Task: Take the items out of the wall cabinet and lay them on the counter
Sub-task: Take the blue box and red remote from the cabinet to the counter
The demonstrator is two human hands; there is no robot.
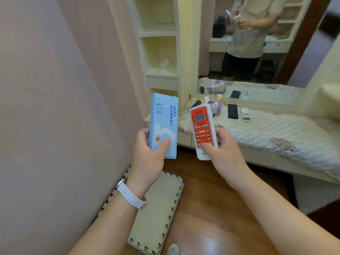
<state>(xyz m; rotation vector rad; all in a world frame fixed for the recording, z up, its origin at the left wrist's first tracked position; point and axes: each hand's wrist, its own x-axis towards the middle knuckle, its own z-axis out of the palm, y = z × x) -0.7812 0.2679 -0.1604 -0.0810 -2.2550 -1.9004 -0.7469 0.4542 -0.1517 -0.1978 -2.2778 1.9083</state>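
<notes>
My left hand (149, 155) grips a tall light-blue box (163, 122) upright, thumb pressed on its lower front. A white remote with a red face (202, 129) stands upright in my right hand (223, 150), thumb on its lower buttons. Both are held side by side in front of me, above the floor and short of the counter (276, 133), which wears a white quilted cover. On that counter lie a black remote (233, 111), a small white item (245, 115), a purple-and-white object (214, 105) and a dark remote (195, 104). The open cream wall cabinet (160, 52) stands behind the box.
A mirror (257, 43) above the counter reflects a person holding the two items. A pink wall (55, 107) fills the left. Below my arms are a wooden floor (211, 199) and a beige foam puzzle mat (158, 208). One cabinet shelf holds a pale object (164, 63).
</notes>
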